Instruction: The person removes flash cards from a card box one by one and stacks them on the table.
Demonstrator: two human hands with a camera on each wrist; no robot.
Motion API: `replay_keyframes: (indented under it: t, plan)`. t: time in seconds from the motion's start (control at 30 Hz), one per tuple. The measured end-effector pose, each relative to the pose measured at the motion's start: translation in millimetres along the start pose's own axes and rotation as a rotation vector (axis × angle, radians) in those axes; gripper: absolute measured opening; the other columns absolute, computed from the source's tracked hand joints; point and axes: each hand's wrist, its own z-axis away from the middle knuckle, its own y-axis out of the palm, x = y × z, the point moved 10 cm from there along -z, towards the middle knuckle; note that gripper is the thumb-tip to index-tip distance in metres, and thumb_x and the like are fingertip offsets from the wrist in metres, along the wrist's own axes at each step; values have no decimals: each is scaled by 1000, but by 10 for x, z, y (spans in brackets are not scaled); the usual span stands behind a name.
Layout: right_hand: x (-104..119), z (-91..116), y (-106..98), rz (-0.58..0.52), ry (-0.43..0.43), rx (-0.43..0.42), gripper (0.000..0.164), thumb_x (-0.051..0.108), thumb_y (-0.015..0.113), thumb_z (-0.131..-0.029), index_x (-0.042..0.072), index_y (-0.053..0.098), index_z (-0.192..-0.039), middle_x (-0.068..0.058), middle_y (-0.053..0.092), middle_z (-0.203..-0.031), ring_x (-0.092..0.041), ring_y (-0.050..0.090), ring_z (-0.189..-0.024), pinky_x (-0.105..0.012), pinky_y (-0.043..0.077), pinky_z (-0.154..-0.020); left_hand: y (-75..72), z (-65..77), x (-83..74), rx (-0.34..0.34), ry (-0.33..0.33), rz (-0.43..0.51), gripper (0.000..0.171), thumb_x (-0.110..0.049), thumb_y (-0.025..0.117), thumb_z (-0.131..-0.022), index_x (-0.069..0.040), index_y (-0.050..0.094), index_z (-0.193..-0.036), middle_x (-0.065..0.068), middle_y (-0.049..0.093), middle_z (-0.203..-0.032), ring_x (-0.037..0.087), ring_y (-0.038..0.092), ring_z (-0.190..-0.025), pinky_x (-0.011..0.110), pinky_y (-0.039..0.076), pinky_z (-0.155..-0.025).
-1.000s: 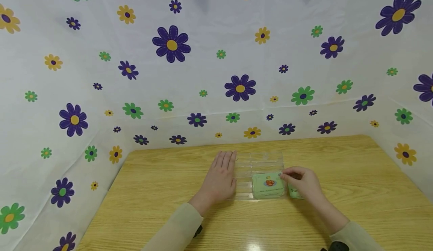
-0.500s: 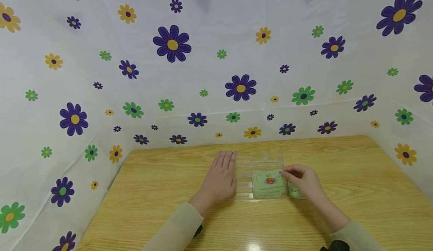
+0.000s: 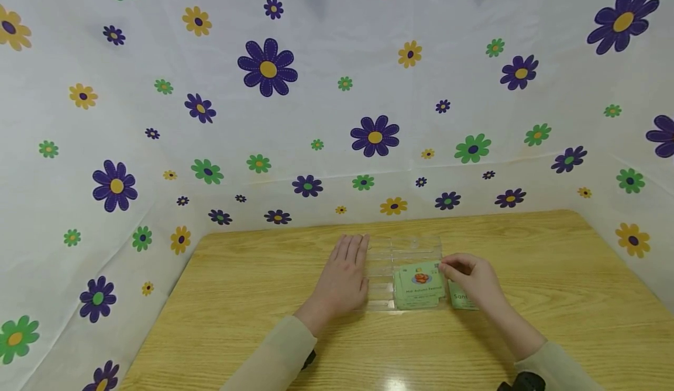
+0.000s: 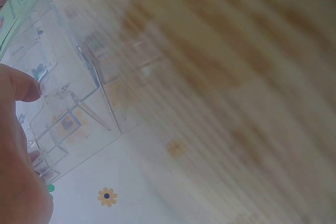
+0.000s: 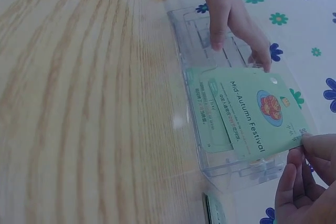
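At the front right of the clear plastic tiered holder, here's the pale green, rectangular Mid-Autumn Festival card, raised askew and overlapping a second pale green printed card that sits lower in the same section; whether the two faces touch, the views don't settle. On the upper right corner, the right hand, thumb and fingertips pinching just that edge; over on the holder's left side, the left hand, fingers straight and lying together, resting on the plastic and, it seems, steadying it. Now the danger: a one-corner pinch gives little control, so the card could twist, bend or slip free; its lower edge could snag on the holder's front lip, or friction could drag the card beneath out of line; ease the left hand's pressure, and that light plastic might skid across the wood-grain bench. Just right of the holder, partly under the right hand, a small green stack of cards; a low wrist could nudge it; behind everything, the white flower-printed cloth.
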Motion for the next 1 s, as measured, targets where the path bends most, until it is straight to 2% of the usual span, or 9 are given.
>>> replay_keyframes:
  t: [0.33, 0.5, 0.7, 0.83, 1.0]
  plan:
    - [38, 20, -30, -8, 12, 0, 22, 8, 70, -102, -9, 74, -117, -17, 77, -105, 5, 62, -82, -14, 57, -76, -4, 1, -14, 5, -3, 14, 81, -31, 54, -104, -1, 16, -168, 17, 32, -169, 34, 30, -158, 48, 16, -137]
    - [38, 24, -57, -25, 11, -8, 23, 10, 70, -103, -8, 74, -117, -14, 76, -102, 2, 62, -80, -18, 57, -72, -9, -4, -19, -5, 3, 15, 82, -31, 56, -103, 0, 16, -168, 18, 34, -167, 35, 32, -157, 49, 18, -137]
    - [35, 26, -117, -53, 17, -18, 26, 13, 69, -103, -7, 73, -119, -3, 74, -95, -1, 62, -80, -22, 57, -64, -28, -6, -21, -19, 12, 9, 81, -31, 56, -103, 1, 18, -167, 19, 35, -166, 35, 34, -156, 49, 20, -136]
    - [33, 26, -149, -62, 27, -23, 27, 14, 68, -104, -7, 72, -122, 4, 72, -93, 0, 62, -80, -23, 58, -66, -34, -9, -16, -17, 11, 5, 81, -31, 56, -103, 1, 19, -167, 18, 35, -166, 35, 33, -156, 49, 20, -136]
    - [35, 39, -178, -67, 34, -34, 28, 12, 68, -104, -9, 71, -123, -1, 73, -99, 3, 62, -81, -21, 59, -71, -10, -13, -10, 11, 4, 8, 82, -32, 56, -104, 0, 16, -168, 18, 32, -168, 35, 31, -158, 49, 16, -137]
